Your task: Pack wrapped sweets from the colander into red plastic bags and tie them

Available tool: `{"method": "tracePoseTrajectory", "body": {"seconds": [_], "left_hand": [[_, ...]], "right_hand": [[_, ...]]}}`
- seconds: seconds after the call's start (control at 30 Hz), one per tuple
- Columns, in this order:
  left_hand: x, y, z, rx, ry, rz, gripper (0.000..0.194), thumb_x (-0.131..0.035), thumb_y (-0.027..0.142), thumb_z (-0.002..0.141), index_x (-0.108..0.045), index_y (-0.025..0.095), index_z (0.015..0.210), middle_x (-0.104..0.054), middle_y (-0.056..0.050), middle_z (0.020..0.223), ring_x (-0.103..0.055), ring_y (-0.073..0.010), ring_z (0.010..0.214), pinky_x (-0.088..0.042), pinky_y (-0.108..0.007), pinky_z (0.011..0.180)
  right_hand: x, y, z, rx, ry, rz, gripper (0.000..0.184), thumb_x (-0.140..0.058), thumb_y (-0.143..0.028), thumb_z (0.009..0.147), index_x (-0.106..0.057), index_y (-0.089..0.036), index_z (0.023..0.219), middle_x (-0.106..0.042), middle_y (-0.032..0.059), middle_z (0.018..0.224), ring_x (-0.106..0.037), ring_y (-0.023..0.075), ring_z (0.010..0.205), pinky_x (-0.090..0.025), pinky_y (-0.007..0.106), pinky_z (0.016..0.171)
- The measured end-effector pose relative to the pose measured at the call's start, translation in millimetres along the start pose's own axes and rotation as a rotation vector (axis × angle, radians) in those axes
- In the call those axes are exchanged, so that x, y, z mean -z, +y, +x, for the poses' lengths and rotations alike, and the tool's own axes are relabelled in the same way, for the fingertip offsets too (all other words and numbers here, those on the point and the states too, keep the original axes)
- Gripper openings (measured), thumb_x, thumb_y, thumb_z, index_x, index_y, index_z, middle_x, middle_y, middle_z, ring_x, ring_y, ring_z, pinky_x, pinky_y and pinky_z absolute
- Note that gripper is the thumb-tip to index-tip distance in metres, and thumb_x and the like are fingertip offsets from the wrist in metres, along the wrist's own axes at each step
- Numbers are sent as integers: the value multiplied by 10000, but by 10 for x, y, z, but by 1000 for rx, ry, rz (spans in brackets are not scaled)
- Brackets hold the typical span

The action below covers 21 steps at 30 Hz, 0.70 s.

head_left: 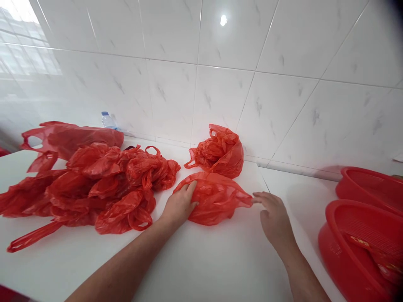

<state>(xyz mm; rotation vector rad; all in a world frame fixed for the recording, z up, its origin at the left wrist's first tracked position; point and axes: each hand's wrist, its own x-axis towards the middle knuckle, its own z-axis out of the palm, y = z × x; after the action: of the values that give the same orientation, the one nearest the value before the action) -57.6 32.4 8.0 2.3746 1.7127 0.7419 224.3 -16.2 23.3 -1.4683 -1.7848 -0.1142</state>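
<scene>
Our forearms [126,256]: over the worktop [201,264], open room between them. Red bag [217,199]: between our hands; left hand [179,205], fingers spread upon it; right hand [276,218], fingers at its corner, whether pinching we cannot tell. Obstructions: heaped red bags [91,184], left; bunched bag [225,153] just behind, before tiled wall [176,96]. Beyond the worktop's right-hand seam [264,180]: red baskets [332,247].

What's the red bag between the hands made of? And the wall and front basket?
Red bag: probably thin plastic film; it's crinkled and slightly see-through.
Wall: shiny tiles, perhaps ceramic, with straight joints.
Front basket: likely smooth, hard plastic, with a stiff rim.
</scene>
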Motion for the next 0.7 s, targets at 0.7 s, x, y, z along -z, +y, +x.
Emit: {"method": "tracePoseTrajectory", "body": {"seconds": [0.7], "left_hand": [[189, 438, -138, 196, -117, -1390, 207, -571, 339, 794, -477, 183, 891, -607, 13, 726, -450, -43, 424, -342, -151, 377]], "right_hand": [[-420, -420, -118, -99, -368, -273, 307, -483, -176, 795, -593, -182, 1082, -582, 113, 1068, -530, 263, 987, -434, 395, 829]]}}
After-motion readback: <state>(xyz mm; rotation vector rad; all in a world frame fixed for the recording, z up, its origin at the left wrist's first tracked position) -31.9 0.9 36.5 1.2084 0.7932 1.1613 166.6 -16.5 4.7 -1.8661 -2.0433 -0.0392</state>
